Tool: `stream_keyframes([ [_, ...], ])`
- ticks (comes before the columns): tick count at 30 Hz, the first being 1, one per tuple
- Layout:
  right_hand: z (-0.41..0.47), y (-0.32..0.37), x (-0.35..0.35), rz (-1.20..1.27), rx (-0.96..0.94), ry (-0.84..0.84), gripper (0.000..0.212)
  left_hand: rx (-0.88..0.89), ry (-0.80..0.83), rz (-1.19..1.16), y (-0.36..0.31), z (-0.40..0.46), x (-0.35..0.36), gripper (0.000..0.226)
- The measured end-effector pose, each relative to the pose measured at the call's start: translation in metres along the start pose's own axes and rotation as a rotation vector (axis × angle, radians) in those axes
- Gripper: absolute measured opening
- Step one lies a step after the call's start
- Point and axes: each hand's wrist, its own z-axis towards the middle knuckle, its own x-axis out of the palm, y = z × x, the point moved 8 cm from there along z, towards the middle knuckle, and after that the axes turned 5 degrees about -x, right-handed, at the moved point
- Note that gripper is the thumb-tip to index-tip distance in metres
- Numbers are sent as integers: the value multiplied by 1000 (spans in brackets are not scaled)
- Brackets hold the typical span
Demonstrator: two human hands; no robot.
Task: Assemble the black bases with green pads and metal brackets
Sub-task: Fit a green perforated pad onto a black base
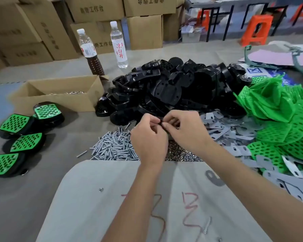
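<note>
Centrally, left hand (148, 135) and right hand (184, 130) pinch one small dark part; four finished bases (14, 124) lie left, large black base pile (173, 88) remains.

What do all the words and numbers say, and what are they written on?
"凉白开": red, on the clear water bottle.
"工作台": on the cardboard boxes; their other characters are too blurred.
Red scribbles, perhaps "3": on the grey board.
Dark bottle label and blue-and-white sign: unreadable.
</note>
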Motion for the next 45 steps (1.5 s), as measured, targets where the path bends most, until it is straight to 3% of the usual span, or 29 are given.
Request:
stream_keyframes([
  [4,19,15,23,-195,-71,-4,7,-70,4,-20,20,15,-4,20],
  [7,22,19,20,-273,-129,-133,8,-95,34,-61,26,21,-3,21],
  [9,31,18,23,-376,-134,-148,34,-42,61,-67,20,28,0,21],
  [11,48,15,39,-521,-113,-17,65,-10,57,-19,15,32,2,21],
  [12,53,15,46,-580,-114,44,70,-18,55,0,16,32,2,22],
  [15,62,14,52,-638,-151,73,67,-62,39,-44,24,32,2,24],
  [19,61,11,53,-522,-158,64,65,-84,57,-86,30,35,2,25],
  [28,62,8,57,-554,-131,33,80,-149,88,-125,37,38,7,24],
  [34,55,7,34,-421,-137,-155,74,-186,132,-184,41,38,11,21],
  [39,46,9,-4,-240,-110,-208,37,-279,209,-353,47,38,17,20],
  [43,35,-41,-48,108,259,-349,10,-292,317,-511,40,34,30,15],
  [45,22,-68,-63,261,427,-439,17,-337,374,-619,38,29,39,14],
])
